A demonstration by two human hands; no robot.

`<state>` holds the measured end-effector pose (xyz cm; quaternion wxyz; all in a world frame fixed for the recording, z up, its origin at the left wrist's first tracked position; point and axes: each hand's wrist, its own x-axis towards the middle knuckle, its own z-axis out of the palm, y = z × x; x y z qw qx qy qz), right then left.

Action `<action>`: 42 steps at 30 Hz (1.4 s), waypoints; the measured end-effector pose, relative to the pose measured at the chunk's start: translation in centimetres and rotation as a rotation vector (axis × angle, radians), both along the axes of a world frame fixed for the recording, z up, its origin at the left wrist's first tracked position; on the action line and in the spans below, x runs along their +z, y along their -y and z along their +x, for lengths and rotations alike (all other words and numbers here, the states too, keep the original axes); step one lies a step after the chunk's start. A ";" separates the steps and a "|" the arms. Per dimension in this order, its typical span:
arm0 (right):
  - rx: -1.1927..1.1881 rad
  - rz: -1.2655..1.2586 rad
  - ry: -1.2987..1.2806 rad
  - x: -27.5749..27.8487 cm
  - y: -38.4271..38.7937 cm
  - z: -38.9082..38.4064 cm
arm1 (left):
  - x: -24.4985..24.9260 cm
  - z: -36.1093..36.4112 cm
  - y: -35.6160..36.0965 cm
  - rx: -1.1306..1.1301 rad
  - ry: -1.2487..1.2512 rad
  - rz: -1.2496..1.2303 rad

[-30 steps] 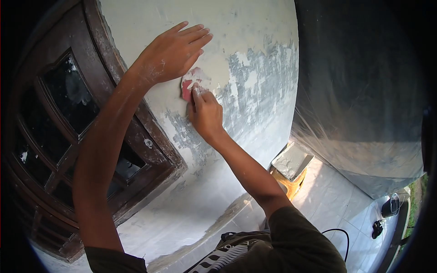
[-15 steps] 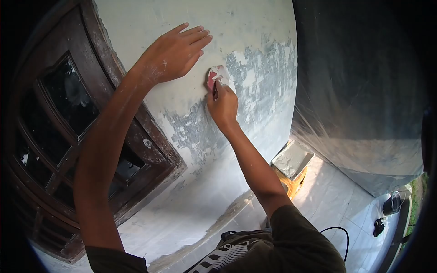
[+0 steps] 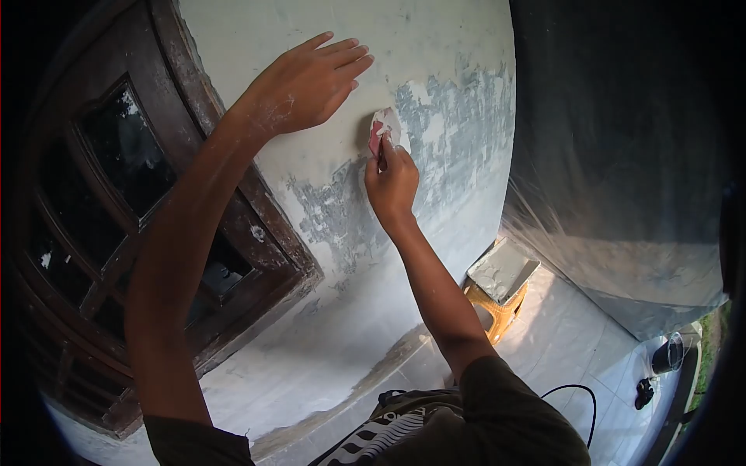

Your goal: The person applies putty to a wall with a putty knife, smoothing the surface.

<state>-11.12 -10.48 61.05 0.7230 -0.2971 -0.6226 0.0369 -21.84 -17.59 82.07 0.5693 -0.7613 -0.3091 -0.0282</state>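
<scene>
My right hand (image 3: 392,182) is closed round a red scraper (image 3: 378,133) smeared with white paste, held at the wall. Pale paste and rough grey patches cover the wall (image 3: 454,124) to the right of the scraper and below it. My left hand (image 3: 311,81) is raised up and to the left of the scraper, fingers spread, with nothing in it; whether it touches the wall I cannot tell. White smears mark its wrist.
A brown wooden door or window frame (image 3: 272,233) with glass panes stands on the left. At lower right, a tray of paste (image 3: 505,270) rests on a yellow stool (image 3: 503,317). Plastic sheeting (image 3: 622,264) hangs at right, with a dark bucket (image 3: 667,354) on the tiles.
The view has shifted slightly. The scraper and my right hand appear a little further right, and the scraper looks turned more edge-on. My left hand remains raised and spread.
</scene>
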 end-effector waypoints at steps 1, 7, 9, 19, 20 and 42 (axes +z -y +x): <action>-0.012 -0.061 0.068 0.2 -0.1 -0.4 | 0.1 0.0 0.1 -0.003 -0.001 0.001; 0.178 0.083 0.170 -4.1 6.0 -6.0 | 0.2 0.5 -0.4 0.010 0.011 0.008; 0.256 0.173 0.095 -5.3 8.7 -6.0 | 0.3 0.7 -0.6 0.002 0.017 -0.001; 0.043 0.035 0.020 -1.8 2.0 -3.5 | 0.0 0.6 0.1 0.022 0.011 0.016; 0.036 0.051 0.071 -2.3 2.7 -4.9 | 0.1 0.8 0.1 0.028 0.018 0.002; 0.063 0.137 0.165 -9.8 0.8 -1.6 | -0.2 0.9 0.0 0.038 0.020 -0.015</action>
